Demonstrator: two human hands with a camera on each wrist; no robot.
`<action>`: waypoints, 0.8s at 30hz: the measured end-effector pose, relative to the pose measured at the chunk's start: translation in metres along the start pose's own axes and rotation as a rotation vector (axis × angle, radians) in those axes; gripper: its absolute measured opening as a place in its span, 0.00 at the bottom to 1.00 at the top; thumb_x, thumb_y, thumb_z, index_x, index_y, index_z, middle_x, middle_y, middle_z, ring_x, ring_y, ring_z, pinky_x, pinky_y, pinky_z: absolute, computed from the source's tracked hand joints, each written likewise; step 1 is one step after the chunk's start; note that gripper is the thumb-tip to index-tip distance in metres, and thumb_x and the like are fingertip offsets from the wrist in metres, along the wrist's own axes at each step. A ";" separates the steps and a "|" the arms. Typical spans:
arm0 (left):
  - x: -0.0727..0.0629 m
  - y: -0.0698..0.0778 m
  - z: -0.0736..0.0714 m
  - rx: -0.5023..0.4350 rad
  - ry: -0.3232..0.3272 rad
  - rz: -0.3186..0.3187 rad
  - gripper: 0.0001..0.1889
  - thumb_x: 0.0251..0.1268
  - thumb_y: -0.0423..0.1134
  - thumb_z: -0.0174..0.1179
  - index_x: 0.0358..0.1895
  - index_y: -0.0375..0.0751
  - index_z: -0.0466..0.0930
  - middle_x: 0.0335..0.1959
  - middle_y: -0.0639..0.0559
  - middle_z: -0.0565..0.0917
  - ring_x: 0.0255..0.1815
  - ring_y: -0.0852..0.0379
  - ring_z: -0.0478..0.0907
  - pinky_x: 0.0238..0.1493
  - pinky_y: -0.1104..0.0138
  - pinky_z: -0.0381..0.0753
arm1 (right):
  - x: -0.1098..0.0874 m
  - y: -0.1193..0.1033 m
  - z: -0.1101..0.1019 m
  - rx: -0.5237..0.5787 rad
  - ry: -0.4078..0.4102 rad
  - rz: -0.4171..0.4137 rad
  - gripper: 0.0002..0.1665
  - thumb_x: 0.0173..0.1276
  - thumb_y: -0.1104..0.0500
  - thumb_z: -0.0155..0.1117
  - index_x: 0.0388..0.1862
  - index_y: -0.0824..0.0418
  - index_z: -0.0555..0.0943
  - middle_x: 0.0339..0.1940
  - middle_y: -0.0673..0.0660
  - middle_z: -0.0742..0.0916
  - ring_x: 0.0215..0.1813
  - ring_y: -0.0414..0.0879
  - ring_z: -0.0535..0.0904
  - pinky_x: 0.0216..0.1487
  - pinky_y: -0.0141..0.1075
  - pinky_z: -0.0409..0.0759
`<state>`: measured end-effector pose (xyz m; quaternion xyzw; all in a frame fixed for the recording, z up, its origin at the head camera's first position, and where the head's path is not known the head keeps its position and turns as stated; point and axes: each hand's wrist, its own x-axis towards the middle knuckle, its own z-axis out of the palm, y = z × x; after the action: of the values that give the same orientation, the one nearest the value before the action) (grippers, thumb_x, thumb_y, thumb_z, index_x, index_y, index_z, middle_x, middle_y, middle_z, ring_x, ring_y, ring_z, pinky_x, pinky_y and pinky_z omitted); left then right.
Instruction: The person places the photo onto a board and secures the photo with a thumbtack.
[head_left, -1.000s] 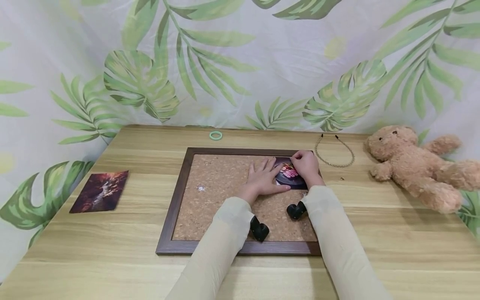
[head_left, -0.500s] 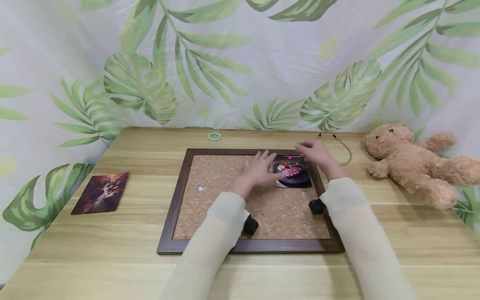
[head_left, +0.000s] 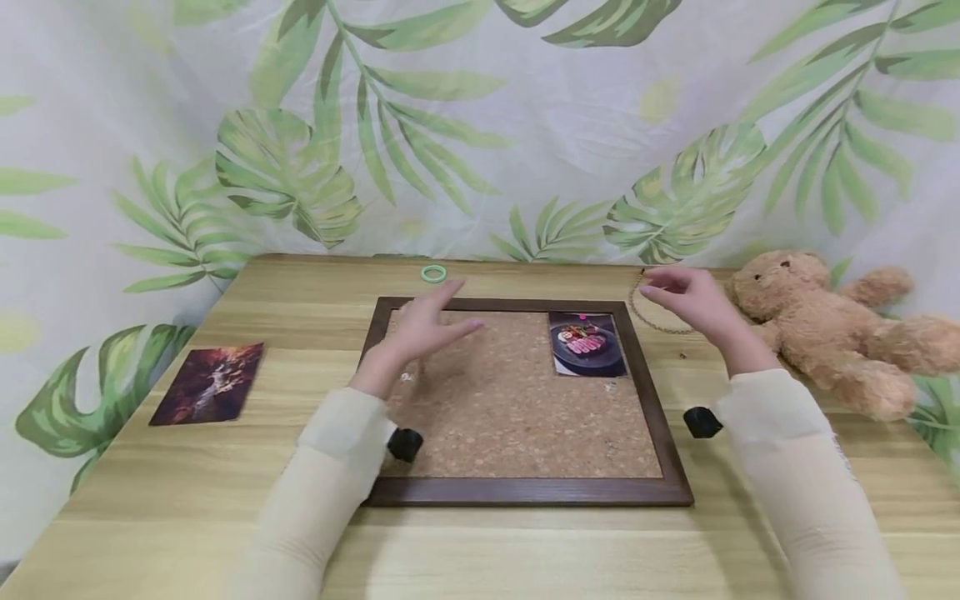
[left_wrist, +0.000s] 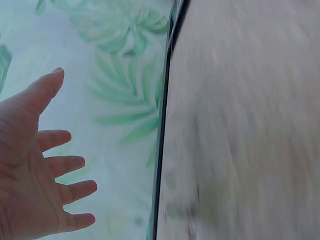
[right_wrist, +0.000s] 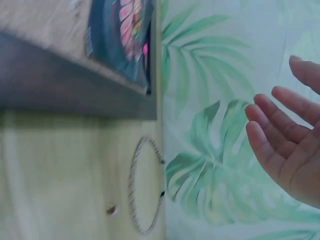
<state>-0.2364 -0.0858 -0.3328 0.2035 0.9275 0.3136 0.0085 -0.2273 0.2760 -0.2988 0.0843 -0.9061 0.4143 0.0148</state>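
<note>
A framed corkboard [head_left: 525, 425] lies flat on the wooden table. In its far right corner is a photo of sliced meat on a dark plate [head_left: 588, 354], with a pink pin [head_left: 582, 317] at the top edge. My left hand [head_left: 422, 329] hovers over the board's left part, fingers spread and holding nothing; the left wrist view shows the same bare palm [left_wrist: 25, 175]. Beyond the board's right edge, my right hand [head_left: 693, 304] is raised in front of a cord-like chain [head_left: 652, 325], partly covering it. Its fingers bend slightly around nothing in the right wrist view.
A dark reddish photo [head_left: 210, 383] lies at the table's left. Behind the board sits a pale green ring [head_left: 433, 273]. A teddy bear [head_left: 832, 342] lies on the right, and a tiny brownish object [head_left: 682, 356] rests near the chain. Leaf-print fabric [head_left: 450, 125] hangs behind.
Both hands have come away from the meat photo, which now shows uncovered with its pink pin. The left hand moved left across the board; the right hand moved right, past the frame.
</note>
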 end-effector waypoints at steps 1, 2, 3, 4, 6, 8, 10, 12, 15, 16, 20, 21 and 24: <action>-0.005 -0.007 -0.004 -0.018 0.009 -0.002 0.38 0.55 0.58 0.51 0.66 0.46 0.50 0.64 0.46 0.55 0.63 0.48 0.51 0.57 0.50 0.49 | -0.003 0.003 -0.002 -0.001 0.002 0.002 0.30 0.61 0.48 0.54 0.55 0.68 0.69 0.48 0.65 0.76 0.44 0.50 0.71 0.41 0.42 0.69; -0.010 -0.014 -0.007 -0.034 0.017 -0.008 0.38 0.55 0.58 0.51 0.66 0.46 0.50 0.64 0.47 0.55 0.63 0.48 0.51 0.57 0.51 0.51 | -0.005 0.007 -0.003 -0.002 0.003 0.000 0.30 0.62 0.49 0.53 0.56 0.68 0.69 0.47 0.65 0.76 0.44 0.48 0.71 0.41 0.42 0.69; -0.015 -0.022 -0.009 -0.051 0.026 -0.010 0.38 0.55 0.57 0.52 0.66 0.45 0.50 0.64 0.46 0.56 0.63 0.48 0.51 0.57 0.52 0.52 | -0.007 0.012 -0.003 -0.002 0.005 -0.003 0.30 0.62 0.49 0.53 0.56 0.68 0.68 0.47 0.66 0.76 0.42 0.47 0.72 0.40 0.41 0.70; -0.019 -0.029 -0.012 -0.062 0.035 -0.013 0.38 0.55 0.57 0.52 0.66 0.44 0.51 0.64 0.45 0.56 0.63 0.47 0.51 0.57 0.53 0.52 | -0.009 0.017 -0.004 0.003 0.004 -0.005 0.30 0.62 0.49 0.53 0.56 0.69 0.68 0.47 0.66 0.76 0.41 0.45 0.72 0.39 0.40 0.70; -0.029 -0.044 -0.017 -0.102 0.045 -0.020 0.38 0.56 0.55 0.53 0.66 0.40 0.50 0.64 0.42 0.54 0.63 0.46 0.50 0.58 0.54 0.52 | -0.013 0.027 -0.003 0.009 -0.001 -0.003 0.31 0.63 0.49 0.52 0.57 0.69 0.67 0.47 0.66 0.75 0.40 0.42 0.71 0.40 0.41 0.70; -0.037 -0.058 -0.024 -0.132 0.056 -0.040 0.39 0.56 0.54 0.53 0.66 0.38 0.49 0.65 0.40 0.52 0.64 0.46 0.47 0.58 0.54 0.50 | -0.017 0.036 -0.002 0.018 0.007 0.016 0.31 0.63 0.48 0.52 0.57 0.69 0.66 0.47 0.66 0.75 0.40 0.41 0.71 0.41 0.43 0.70; -0.045 -0.070 -0.032 -0.147 0.068 -0.073 0.40 0.56 0.54 0.53 0.66 0.37 0.48 0.65 0.39 0.51 0.64 0.44 0.46 0.58 0.53 0.49 | -0.022 0.046 -0.002 0.029 0.022 0.049 0.32 0.63 0.47 0.51 0.58 0.69 0.66 0.48 0.67 0.75 0.42 0.44 0.71 0.43 0.46 0.68; -0.053 -0.081 -0.042 -0.136 0.083 -0.113 0.40 0.56 0.54 0.53 0.66 0.37 0.48 0.65 0.38 0.50 0.64 0.42 0.46 0.58 0.50 0.48 | -0.026 0.056 -0.002 0.043 0.037 0.085 0.32 0.63 0.46 0.51 0.57 0.69 0.66 0.49 0.67 0.74 0.45 0.49 0.70 0.45 0.48 0.66; -0.067 -0.096 -0.060 -0.065 0.106 -0.168 0.39 0.57 0.56 0.51 0.66 0.39 0.47 0.63 0.35 0.52 0.61 0.37 0.50 0.55 0.47 0.50 | -0.030 0.072 0.000 0.063 0.054 0.113 0.31 0.64 0.49 0.51 0.56 0.71 0.66 0.51 0.69 0.73 0.49 0.55 0.67 0.46 0.46 0.66; -0.072 -0.103 -0.066 -0.044 0.112 -0.187 0.39 0.57 0.56 0.50 0.67 0.39 0.47 0.63 0.34 0.53 0.60 0.35 0.50 0.54 0.46 0.51 | -0.031 0.077 0.000 0.065 0.057 0.116 0.30 0.64 0.50 0.51 0.56 0.72 0.66 0.51 0.69 0.72 0.49 0.53 0.68 0.46 0.43 0.67; -0.094 -0.128 -0.087 0.001 0.154 -0.264 0.40 0.57 0.58 0.48 0.67 0.38 0.45 0.61 0.29 0.53 0.58 0.30 0.51 0.51 0.42 0.52 | -0.031 0.091 0.003 0.081 0.045 0.124 0.29 0.64 0.52 0.51 0.55 0.73 0.67 0.51 0.70 0.72 0.42 0.36 0.72 0.42 0.35 0.70; -0.100 -0.134 -0.092 -0.005 0.170 -0.283 0.40 0.58 0.58 0.47 0.67 0.37 0.45 0.61 0.29 0.53 0.58 0.30 0.50 0.51 0.42 0.52 | -0.030 0.093 0.003 0.082 0.042 0.124 0.29 0.64 0.52 0.52 0.55 0.73 0.67 0.51 0.70 0.73 0.39 0.31 0.71 0.41 0.33 0.71; -0.119 -0.150 -0.104 -0.052 0.229 -0.318 0.39 0.60 0.56 0.47 0.66 0.34 0.45 0.60 0.27 0.55 0.57 0.29 0.50 0.50 0.42 0.52 | -0.029 0.096 0.003 0.085 0.014 0.136 0.28 0.64 0.53 0.52 0.55 0.74 0.67 0.51 0.70 0.73 0.39 0.31 0.71 0.42 0.34 0.71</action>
<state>-0.1982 -0.2996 -0.3507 0.0172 0.9344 0.3533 -0.0421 -0.2149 0.3391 -0.3756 0.0202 -0.8912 0.4531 -0.0105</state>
